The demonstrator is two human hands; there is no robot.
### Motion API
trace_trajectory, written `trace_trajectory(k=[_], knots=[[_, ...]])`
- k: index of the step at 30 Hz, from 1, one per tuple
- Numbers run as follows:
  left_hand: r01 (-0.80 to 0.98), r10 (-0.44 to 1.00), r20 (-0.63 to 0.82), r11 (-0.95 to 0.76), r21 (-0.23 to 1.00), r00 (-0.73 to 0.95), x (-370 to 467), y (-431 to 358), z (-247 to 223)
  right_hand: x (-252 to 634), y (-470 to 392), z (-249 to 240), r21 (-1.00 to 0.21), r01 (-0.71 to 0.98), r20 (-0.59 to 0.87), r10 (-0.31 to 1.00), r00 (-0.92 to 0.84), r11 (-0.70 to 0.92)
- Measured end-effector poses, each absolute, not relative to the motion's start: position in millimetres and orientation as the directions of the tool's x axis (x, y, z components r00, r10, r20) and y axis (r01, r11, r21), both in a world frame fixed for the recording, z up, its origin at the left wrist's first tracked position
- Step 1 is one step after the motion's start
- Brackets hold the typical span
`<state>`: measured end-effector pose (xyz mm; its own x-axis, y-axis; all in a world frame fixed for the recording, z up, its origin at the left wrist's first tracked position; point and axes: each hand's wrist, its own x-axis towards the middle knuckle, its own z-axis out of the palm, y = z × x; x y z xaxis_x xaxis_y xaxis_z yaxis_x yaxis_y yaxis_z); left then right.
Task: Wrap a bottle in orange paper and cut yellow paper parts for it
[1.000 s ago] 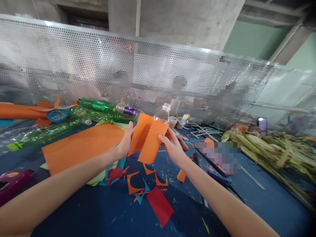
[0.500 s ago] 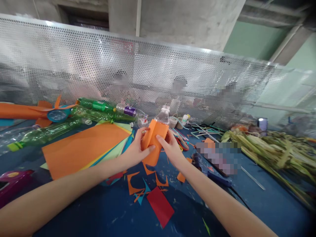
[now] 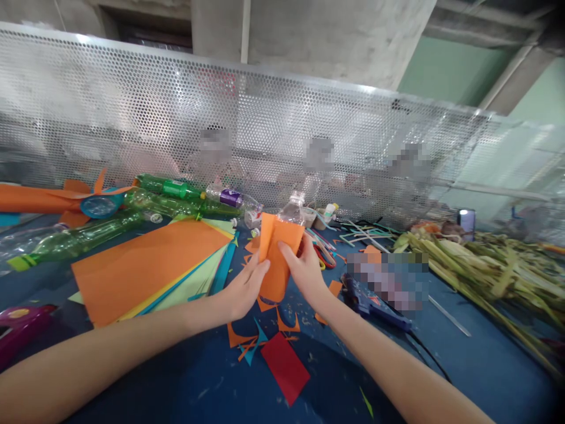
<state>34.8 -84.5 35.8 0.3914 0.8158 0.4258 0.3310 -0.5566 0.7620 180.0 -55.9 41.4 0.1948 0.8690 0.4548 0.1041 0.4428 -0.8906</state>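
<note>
A clear plastic bottle [image 3: 295, 209] stands slightly tilted between my hands, with a sheet of orange paper [image 3: 279, 262] wrapped around its body. Only the bottle's clear shoulder and neck show above the paper. My right hand [image 3: 306, 270] grips the wrapped bottle from the right, thumb across the front and fingers behind. On the left side, my left hand [image 3: 246, 290] has its thumb and fingers closed at the paper's loose edge, which sticks out as a flap. Orange paper scraps [image 3: 241, 337] and a red paper piece [image 3: 286, 368] lie below on the blue table.
Stacked coloured paper [image 3: 150, 265] and green bottles [image 3: 88, 238] lie left, beside an orange paper-covered bottle [image 3: 39, 199]. A blue glue gun [image 3: 375, 309] with its cord and dried husks [image 3: 477, 265] are on the right. Behind runs a perforated metal screen [image 3: 168, 118].
My left hand has slid down and left on the paper, its fingers straighter. The paper's left flap now stands out more from the bottle, while my right hand keeps its grip.
</note>
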Motion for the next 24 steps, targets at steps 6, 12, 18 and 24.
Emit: trace_trajectory(k=[6, 12, 18, 24], knots=[[0.417, 0.750, 0.453, -0.651, 0.634, 0.482, 38, -90, 29, 176, -59, 39, -0.869, 0.183, 0.490, 0.850, 0.195, 0.459], [0.532, 0.678, 0.520, -0.733, 0.425, 0.519, 41, -92, 17, 169, -71, 40, -0.878, 0.240, 0.457, 0.875, 0.161, 0.414], [0.595, 0.639, 0.565, -0.748, 0.294, 0.523, 44, -90, 13, 167, -72, 40, -0.909, 0.161, 0.406, 0.904, 0.130, 0.385], [0.603, 0.670, 0.550, -0.724, 0.336, 0.499, 43, -89, 15, 167, -76, 47, -0.949, 0.056, 0.314, 0.940, 0.132, 0.310]])
